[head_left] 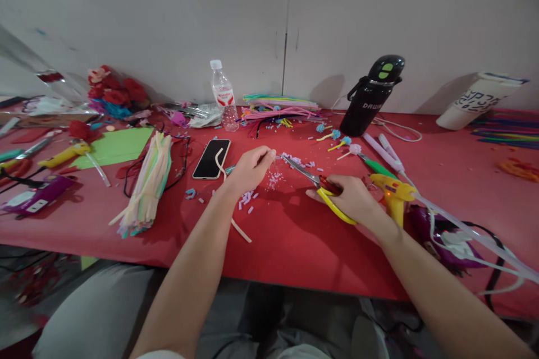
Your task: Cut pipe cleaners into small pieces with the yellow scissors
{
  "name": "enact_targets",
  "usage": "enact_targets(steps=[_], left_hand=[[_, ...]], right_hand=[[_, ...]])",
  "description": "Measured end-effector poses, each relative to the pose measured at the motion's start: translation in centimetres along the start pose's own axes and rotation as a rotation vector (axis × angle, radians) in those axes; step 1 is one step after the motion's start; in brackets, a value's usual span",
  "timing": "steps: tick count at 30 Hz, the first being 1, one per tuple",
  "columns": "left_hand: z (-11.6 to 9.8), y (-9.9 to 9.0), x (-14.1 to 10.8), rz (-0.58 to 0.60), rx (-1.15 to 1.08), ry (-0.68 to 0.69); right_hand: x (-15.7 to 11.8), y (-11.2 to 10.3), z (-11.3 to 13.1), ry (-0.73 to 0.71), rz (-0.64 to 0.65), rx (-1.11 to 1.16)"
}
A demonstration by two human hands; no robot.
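My right hand (351,197) is closed on yellow-and-red-handled scissors (334,207), whose blades point up and left over the red table (273,252). Left of the blade tips, my left hand (252,168) pinches at thumb and forefinger; what it holds, if anything, is too small to make out. Short lilac pieces (290,160) lie beside and behind the blades, and more lilac pieces (246,199) lie below my left hand. Fine pink bits (275,180) are scattered between my hands. A cream strip (241,230) lies by my left forearm.
A phone (211,159) and a pipe-cleaner bundle (148,185) lie left. At the back stand a clear bottle (224,95) and a black flask (370,98). Right are a yellow glue gun (393,193), cables and a white cup (475,102). Pompom stems (345,143) lie behind the scissors.
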State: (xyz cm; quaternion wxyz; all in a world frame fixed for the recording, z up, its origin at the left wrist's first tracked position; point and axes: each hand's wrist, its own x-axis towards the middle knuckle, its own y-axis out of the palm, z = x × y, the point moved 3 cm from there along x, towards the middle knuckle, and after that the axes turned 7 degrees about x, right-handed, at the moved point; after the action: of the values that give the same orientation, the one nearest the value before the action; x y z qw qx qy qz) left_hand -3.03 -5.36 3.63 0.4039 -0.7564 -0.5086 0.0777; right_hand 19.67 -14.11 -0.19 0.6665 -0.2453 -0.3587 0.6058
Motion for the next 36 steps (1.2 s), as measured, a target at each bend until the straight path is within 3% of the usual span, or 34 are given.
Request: enact_targets(steps=[36], left_hand=[[-0.19,0.19,-0.05,-0.002,-0.009,-0.019]], right_hand=[[-0.04,0.2,0.04,-0.015,0.007,-0.004]])
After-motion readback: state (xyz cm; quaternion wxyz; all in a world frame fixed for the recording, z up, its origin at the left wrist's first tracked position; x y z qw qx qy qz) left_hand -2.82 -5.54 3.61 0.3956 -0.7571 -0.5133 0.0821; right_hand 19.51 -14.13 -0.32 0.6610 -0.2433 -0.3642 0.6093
